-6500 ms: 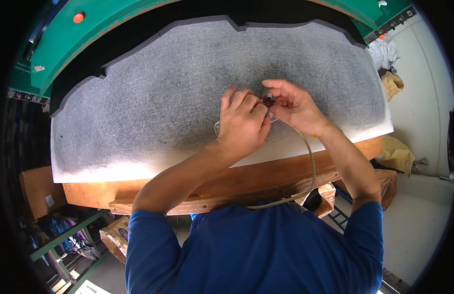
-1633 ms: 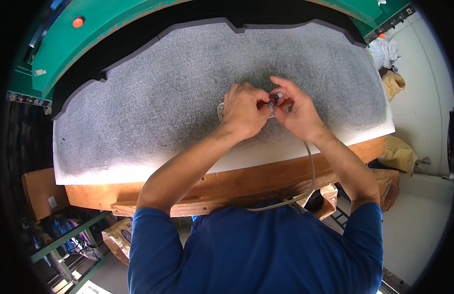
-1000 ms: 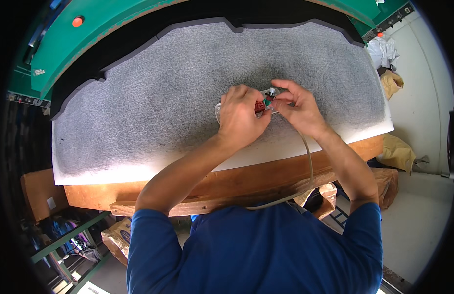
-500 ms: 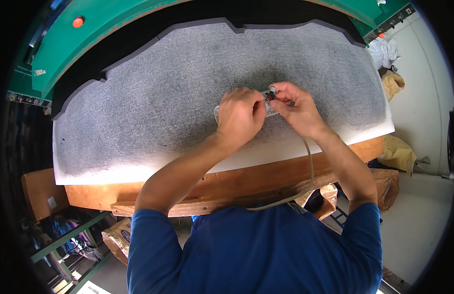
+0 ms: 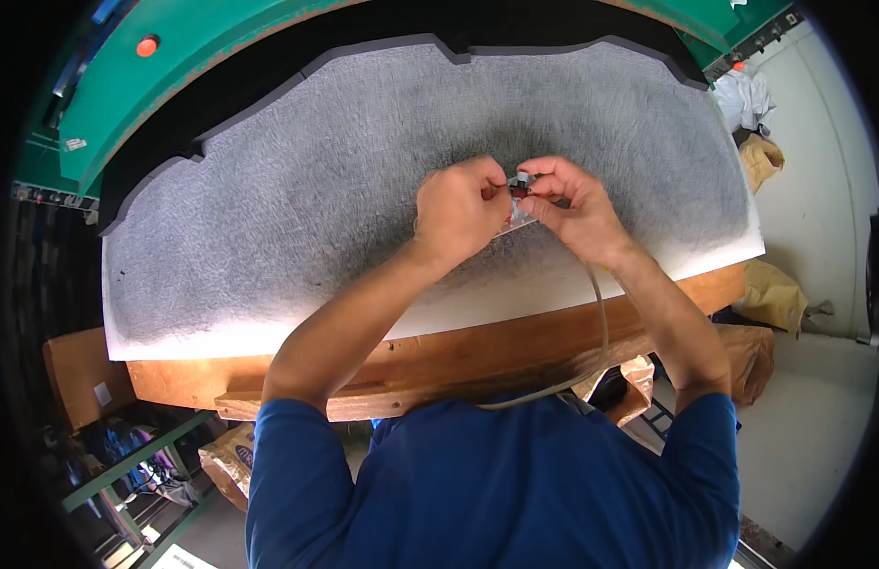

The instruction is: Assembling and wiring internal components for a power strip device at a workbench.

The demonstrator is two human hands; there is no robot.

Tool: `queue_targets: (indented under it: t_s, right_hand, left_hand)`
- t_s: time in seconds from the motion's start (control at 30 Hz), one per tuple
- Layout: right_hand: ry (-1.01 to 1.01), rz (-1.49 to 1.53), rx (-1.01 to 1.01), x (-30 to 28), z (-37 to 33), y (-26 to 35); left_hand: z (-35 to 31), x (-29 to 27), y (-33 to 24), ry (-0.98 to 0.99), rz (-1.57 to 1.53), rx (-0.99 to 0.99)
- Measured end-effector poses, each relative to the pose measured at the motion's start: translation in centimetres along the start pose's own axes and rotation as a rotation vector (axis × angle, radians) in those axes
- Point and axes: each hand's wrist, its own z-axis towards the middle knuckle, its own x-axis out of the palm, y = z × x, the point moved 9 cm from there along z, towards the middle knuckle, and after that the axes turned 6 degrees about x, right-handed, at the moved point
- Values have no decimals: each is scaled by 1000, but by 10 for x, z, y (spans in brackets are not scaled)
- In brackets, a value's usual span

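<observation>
My left hand (image 5: pixel 458 211) and my right hand (image 5: pixel 574 209) meet over a large grey felt panel (image 5: pixel 297 199) lying on a wooden bench (image 5: pixel 477 346). Between the fingertips of both hands sits a small grey and red part (image 5: pixel 520 188), pinched from both sides. A pale cable (image 5: pixel 596 332) runs from under my right hand down along the wrist and curves toward my chest. How the part joins the cable is hidden by my fingers.
A green machine frame (image 5: pixel 174 85) with an orange button (image 5: pixel 148 45) curves behind the panel. Brown paper sacks (image 5: pixel 771 294) lie on the floor at the right, white bags (image 5: pixel 743 100) further back. Green shelving with clutter (image 5: pixel 136 465) stands below left.
My hands have stayed together at the same spot on the panel, only the fingers shifting around the small part. The red piece showed more a second ago.
</observation>
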Motion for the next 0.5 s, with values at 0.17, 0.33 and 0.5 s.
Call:
queue_targets:
  t_s: [0.17, 0.33, 0.5]
  right_hand:
    - [-9, -25, -10, 1, 0, 4]
    - [-6, -12, -19, 1, -1, 3]
    - [-10, -9, -73, 0, -3, 2]
  left_hand:
    - [-6, 2, 12, -50, -175, 56]
    - [-7, 5, 3, 40, -170, 105]
    - [0, 9, -3, 153, -26, 92]
